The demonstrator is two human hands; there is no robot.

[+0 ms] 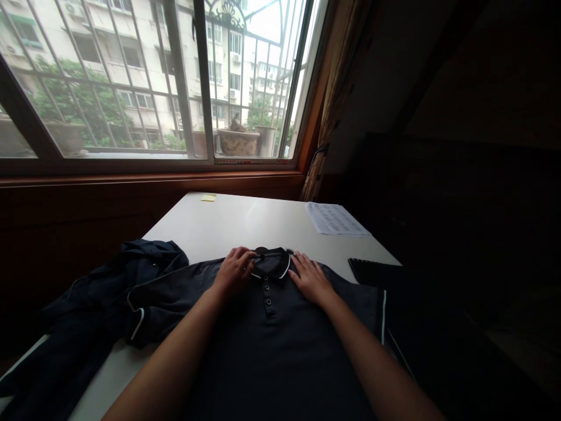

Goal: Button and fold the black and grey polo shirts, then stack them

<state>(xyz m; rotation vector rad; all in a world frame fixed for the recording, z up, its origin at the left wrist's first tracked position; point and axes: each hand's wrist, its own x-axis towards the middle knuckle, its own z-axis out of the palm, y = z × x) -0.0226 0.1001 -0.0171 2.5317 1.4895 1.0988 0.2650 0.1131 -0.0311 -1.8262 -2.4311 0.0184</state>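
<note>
A dark polo shirt lies spread out front side up, its collar toward the far side. White piping edges the collar and sleeves, and several buttons run down the placket. At the collar's left side, my left hand has its fingers bent and closed on the fabric; the fingertips are partly hidden. My right hand rests flat beside the collar's right side, fingers stretched out over the shoulder of the shirt.
Under the shirt is a white table. Crumpled dark clothing hangs over its left edge. A yellow sticky note and printed sheets lie toward the back. A dark spiral-bound notebook is at the right edge. Beyond stands a barred window.
</note>
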